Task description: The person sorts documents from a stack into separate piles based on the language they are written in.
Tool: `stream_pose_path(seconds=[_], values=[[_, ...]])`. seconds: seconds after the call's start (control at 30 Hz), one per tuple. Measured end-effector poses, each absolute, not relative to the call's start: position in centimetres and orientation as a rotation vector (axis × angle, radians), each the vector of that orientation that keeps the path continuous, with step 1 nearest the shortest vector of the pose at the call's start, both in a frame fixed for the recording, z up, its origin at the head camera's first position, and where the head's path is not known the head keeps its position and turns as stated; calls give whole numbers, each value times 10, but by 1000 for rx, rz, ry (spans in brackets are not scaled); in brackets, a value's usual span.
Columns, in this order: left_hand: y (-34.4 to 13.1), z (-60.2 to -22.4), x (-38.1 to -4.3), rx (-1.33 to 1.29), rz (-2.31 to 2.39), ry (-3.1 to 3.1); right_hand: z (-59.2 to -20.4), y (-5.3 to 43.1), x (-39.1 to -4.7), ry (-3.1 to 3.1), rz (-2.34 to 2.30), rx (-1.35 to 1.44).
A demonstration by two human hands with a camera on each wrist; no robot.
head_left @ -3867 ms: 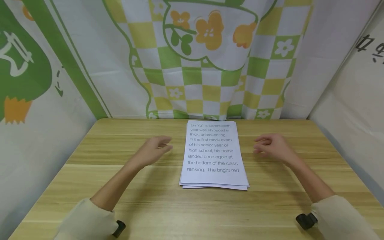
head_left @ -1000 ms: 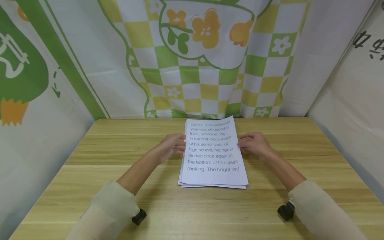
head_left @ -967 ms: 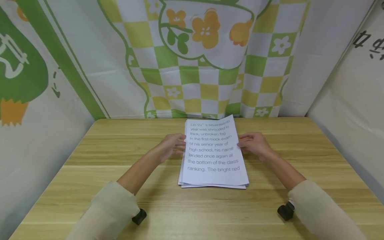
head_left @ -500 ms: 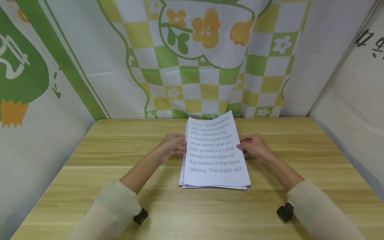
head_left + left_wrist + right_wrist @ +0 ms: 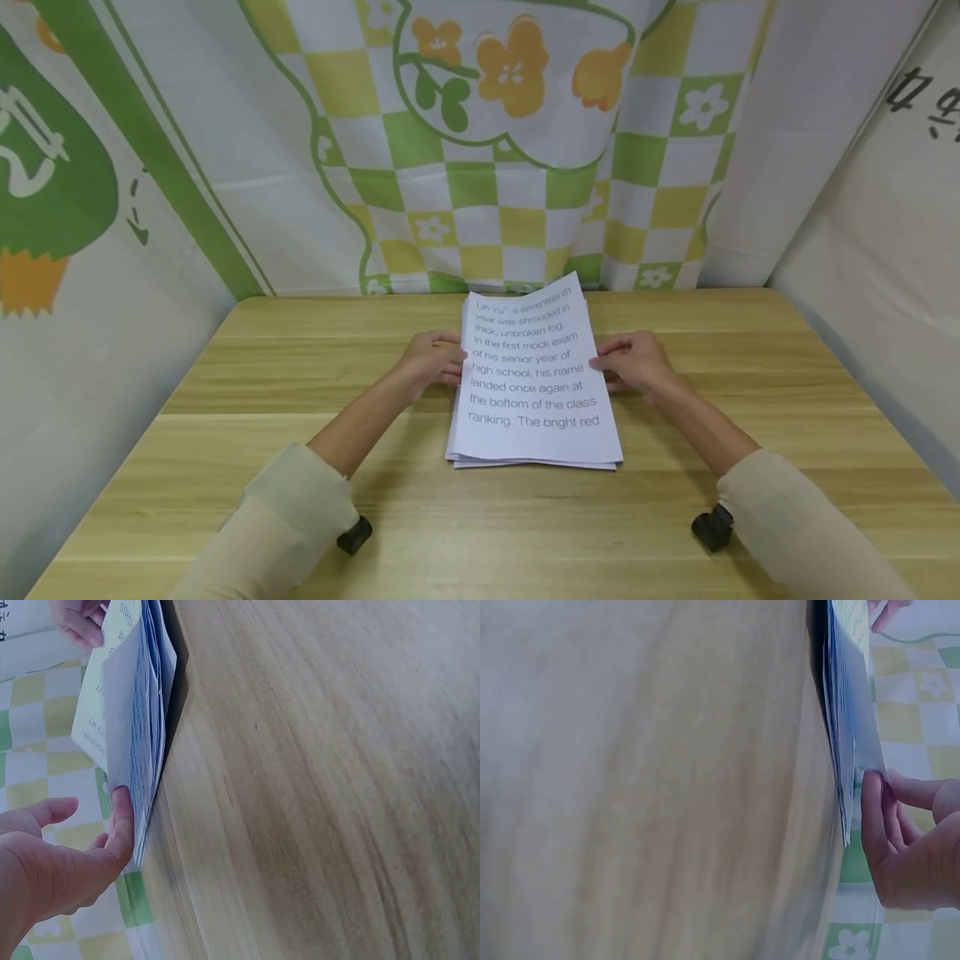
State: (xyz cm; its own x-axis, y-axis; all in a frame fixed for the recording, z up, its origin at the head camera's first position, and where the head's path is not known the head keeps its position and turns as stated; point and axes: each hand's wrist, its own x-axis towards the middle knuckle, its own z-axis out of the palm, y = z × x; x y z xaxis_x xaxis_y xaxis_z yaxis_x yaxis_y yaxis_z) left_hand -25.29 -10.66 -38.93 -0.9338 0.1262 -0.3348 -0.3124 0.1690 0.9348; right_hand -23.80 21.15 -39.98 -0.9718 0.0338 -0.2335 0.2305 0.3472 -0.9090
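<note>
A stack of printed paper [image 5: 480,464] lies at the far middle of the table. Its top sheet [image 5: 528,392] bears large English text and bows upward, its far right corner raised. My right hand [image 5: 637,364] pinches this sheet's right edge between thumb and fingers, as the right wrist view shows. At the left edge, my left hand [image 5: 431,362] has a fingertip touching the paper [image 5: 127,761]. In the left wrist view its thumb stands away from the sheet, with the fingers loosely bent.
The wooden table [image 5: 262,375] runs back to a green and yellow checked curtain [image 5: 480,192]. Pale printed fabric walls [image 5: 150,292] stand at both sides. A black device [image 5: 354,535] hangs at each cuff.
Both hands have come inward to the paper from either side. The right hand has taken the top sheet's right edge, and that sheet's far right corner has risen.
</note>
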Motion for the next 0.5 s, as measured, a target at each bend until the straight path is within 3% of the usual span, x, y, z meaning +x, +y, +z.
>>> stream_pose_path(seconds=[0.5], values=[[-107,-394,-254,-202,1843,2143,-398,215,-234,2394,-1756,179]])
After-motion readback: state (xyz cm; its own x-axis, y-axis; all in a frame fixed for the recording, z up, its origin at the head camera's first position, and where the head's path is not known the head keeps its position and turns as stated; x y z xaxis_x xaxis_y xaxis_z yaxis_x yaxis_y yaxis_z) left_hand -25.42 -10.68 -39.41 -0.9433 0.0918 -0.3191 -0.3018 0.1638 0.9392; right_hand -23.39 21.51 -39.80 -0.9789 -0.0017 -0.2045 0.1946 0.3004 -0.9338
